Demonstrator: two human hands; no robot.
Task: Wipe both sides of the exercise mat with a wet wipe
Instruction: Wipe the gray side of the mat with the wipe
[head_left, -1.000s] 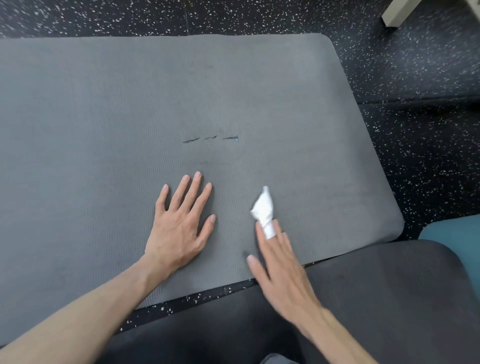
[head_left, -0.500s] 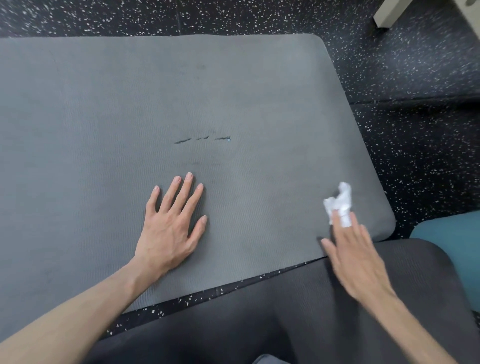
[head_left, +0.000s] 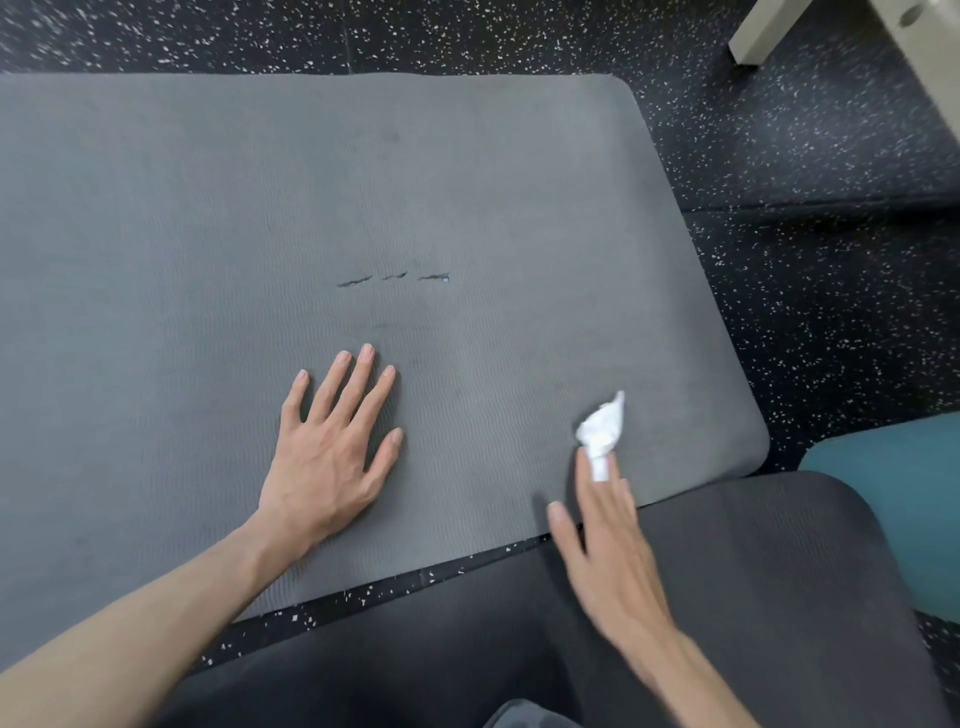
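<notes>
1. You are kneeling at the near long edge of the grey exercise mat (head_left: 363, 208), which is lying flat on the speckled floor (head_left: 831, 260); its long axis is running left to right across your view, its right end in sight.
2. Your left hand (head_left: 332, 447) is resting palm-down on the mat, fingers straight and spread, gripping nothing.
3. Your right hand (head_left: 608, 540) is stretching forward with straight fingers, their tips pressing the crumpled white wet wipe (head_left: 602, 428) onto the mat near its right near corner.
4. The wipe is lying ahead of your right hand and right of your left, so the right hand is the nearer one.
5. Judging by this, the upper face is being wiped; three small tears (head_left: 392, 279) are lying further out, beyond your left hand.
6. The underside probably remains to be done.
</notes>
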